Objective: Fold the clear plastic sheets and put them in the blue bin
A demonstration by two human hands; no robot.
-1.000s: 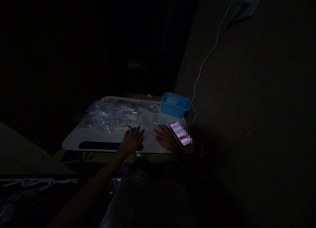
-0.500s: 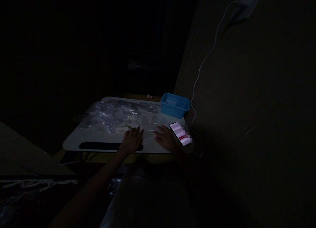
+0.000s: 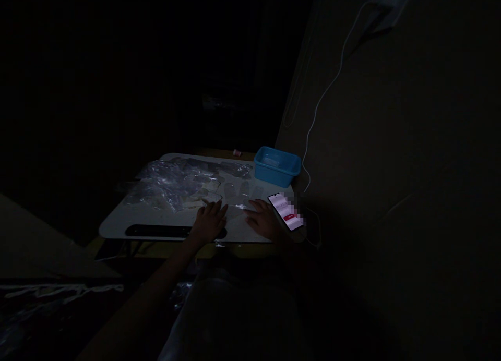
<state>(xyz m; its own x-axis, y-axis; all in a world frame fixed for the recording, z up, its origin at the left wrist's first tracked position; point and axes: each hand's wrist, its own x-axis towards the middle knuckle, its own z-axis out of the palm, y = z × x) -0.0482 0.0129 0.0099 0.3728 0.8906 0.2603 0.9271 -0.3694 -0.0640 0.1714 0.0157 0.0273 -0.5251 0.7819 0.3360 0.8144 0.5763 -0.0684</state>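
Note:
In dim light, my left hand (image 3: 209, 223) lies on the small white table (image 3: 117, 215), fingers stretched out, over the right end of a dark slot (image 3: 156, 230). My right hand (image 3: 264, 218) rests near the right side with its fingers spread, just left of a lit phone (image 3: 282, 212). Neither hand grips anything. Beyond my fingertips lies a thin, clear plastic piece (image 3: 237, 194). Crumpled clear plastic bags (image 3: 168, 183) cover the table's left and back, with some pale flat pieces (image 3: 209, 189) among them, too dark to name.
A blue plastic basin (image 3: 277, 168) stands at the table's back right corner. A small pinkish object (image 3: 237, 153) lies behind the table. A white cable (image 3: 313, 123) runs down the right wall from a socket (image 3: 389, 6). Surroundings are very dark.
My right hand's fingers have shifted very slightly. Both hands otherwise stay in place, and the objects on the table have not visibly moved.

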